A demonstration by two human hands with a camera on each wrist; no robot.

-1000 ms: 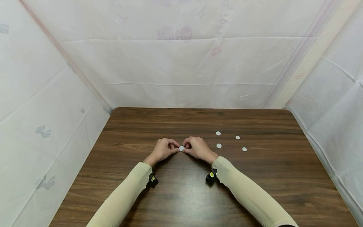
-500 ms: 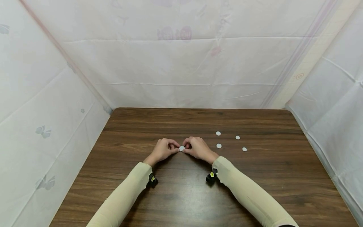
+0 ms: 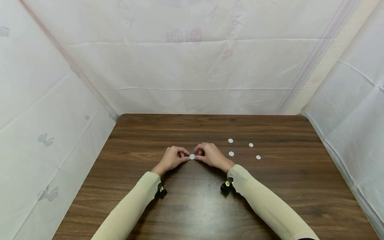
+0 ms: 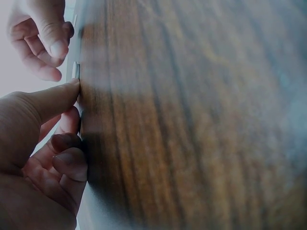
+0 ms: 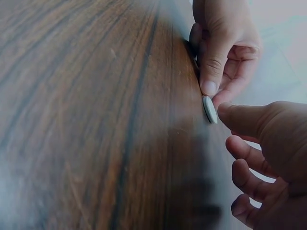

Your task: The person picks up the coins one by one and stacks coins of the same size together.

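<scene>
Wooden table [image 3: 150, 133], round white disc [image 3: 192, 156] lying flat, left fingers [image 4: 55, 99] pinching it, right fingers [image 5: 250, 153] parted, empty.

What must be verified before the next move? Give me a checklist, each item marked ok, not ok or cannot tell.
1. Left hand at the white disc: ok, thumb and finger are at its near edge.
2. Right hand holding that disc: not ok, its fingers are spread and appear apart from it in the wrist views.
3. Disc lying flat on the table: ok, it looks flat.
4. Single disc, not a stack: cannot tell, its edge is too blurred.
5. Four other discs separate: ok, they lie apart from one another, beyond and to the right of the right hand.
</scene>
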